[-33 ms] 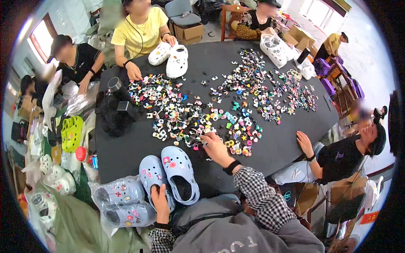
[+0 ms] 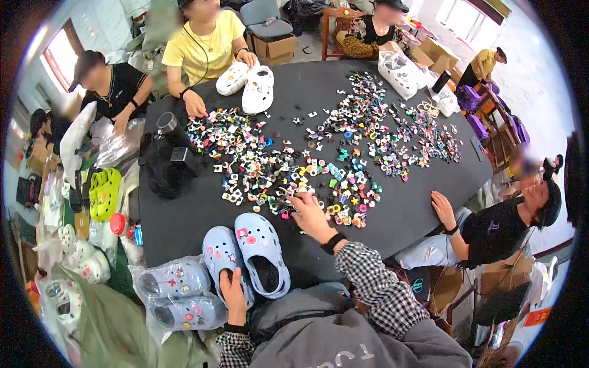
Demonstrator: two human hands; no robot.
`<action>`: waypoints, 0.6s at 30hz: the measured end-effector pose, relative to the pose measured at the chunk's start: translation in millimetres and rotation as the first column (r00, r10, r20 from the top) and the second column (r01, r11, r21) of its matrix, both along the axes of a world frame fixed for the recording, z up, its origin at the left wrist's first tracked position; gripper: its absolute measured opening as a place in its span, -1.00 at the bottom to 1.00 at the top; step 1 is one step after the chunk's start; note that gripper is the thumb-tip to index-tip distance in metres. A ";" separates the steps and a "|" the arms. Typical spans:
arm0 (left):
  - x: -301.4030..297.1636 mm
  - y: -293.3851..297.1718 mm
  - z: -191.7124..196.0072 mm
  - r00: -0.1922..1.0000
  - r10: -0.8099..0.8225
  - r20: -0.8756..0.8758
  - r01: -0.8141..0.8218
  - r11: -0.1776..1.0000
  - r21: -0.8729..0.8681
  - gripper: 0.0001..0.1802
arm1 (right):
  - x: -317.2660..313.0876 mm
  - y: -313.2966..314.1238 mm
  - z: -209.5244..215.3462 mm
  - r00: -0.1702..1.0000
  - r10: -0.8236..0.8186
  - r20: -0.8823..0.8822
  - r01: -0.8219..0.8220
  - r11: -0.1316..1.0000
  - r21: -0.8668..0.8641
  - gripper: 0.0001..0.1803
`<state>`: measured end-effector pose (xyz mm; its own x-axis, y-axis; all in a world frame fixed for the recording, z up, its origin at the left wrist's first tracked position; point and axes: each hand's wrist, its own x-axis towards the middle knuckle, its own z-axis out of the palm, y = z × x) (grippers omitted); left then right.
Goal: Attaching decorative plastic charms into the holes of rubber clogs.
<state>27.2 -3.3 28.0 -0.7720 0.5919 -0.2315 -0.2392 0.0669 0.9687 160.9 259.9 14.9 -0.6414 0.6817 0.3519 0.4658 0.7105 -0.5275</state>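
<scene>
head view: the left hand (image 2: 233, 295) rests on the heel of a pale blue clog (image 2: 222, 260), fingers (image 2: 232, 277) laid flat and close together over its back edge, at the near rim of the black tabletop (image 2: 405, 211). a second pale blue clog (image 2: 265, 253) lies touching it on the right, toe pointing away, with small charms on its upper. the right hand (image 2: 311, 216) reaches forward in a checked sleeve with a dark wristband, its fingers (image 2: 299, 200) drawn together at the near edge of the heap of colourful shoe charms (image 2: 270, 165); it seems to pinch a small charm, though the piece is too small to tell for sure. left of the clogs, a clear bag of blue clogs (image 2: 178, 293) sits off the tabletop edge. across the tabletop a person in a yellow shirt (image 2: 205, 40) has a hand by a pair of white clogs (image 2: 248, 86). a person in black (image 2: 491, 224) at the right rests a hand on the tabletop.
</scene>
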 end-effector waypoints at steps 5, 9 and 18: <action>0.0 0.6 -2.4 1.000 -0.002 0.025 0.002 1.000 -0.001 -0.83 | -15.9 -0.2 -12.5 0.999 -0.005 0.039 0.006 1.000 -0.011 -0.49; 3.2 5.4 7.8 0.999 0.036 -0.001 -0.036 0.999 0.014 -0.83 | -3.4 4.7 -10.1 0.998 0.037 0.051 -0.036 0.999 -0.012 -0.48; 1.7 3.1 5.7 0.998 0.025 -0.051 -0.027 0.999 -0.038 -0.81 | 12.4 6.5 -5.3 0.993 0.032 0.110 -0.030 0.999 -0.018 -0.70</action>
<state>28.8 -0.2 33.7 -0.7980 0.5631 -0.2147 -0.1926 0.0992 0.9762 173.2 266.4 9.7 -0.6969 0.6658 0.2663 0.4996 0.7172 -0.4857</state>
